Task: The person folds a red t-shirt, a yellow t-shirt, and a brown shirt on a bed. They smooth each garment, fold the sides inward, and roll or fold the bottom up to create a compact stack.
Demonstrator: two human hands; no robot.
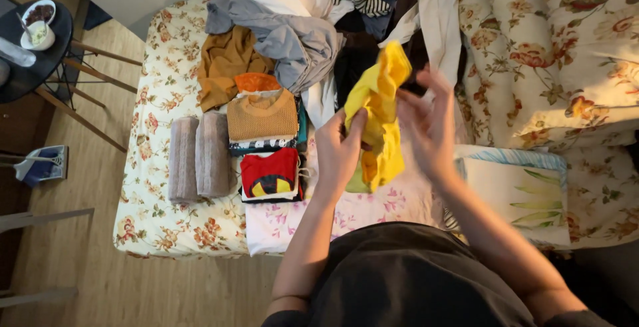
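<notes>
Both hands hold a yellow garment (378, 111) upright: left hand (338, 149) pinching it, right hand (429, 124) open alongside.

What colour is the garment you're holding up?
Bright yellow garment, plain as far as visible; head view.

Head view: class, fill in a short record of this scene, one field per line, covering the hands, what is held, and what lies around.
left hand: grips the yellow garment at its lower part
right hand: open, fingers spread beside the garment
folded stacks: mustard sweater, red shirt
rolled items: two grey towels
unsorted: clothes pile behind
surface: floral bed sheet
</notes>
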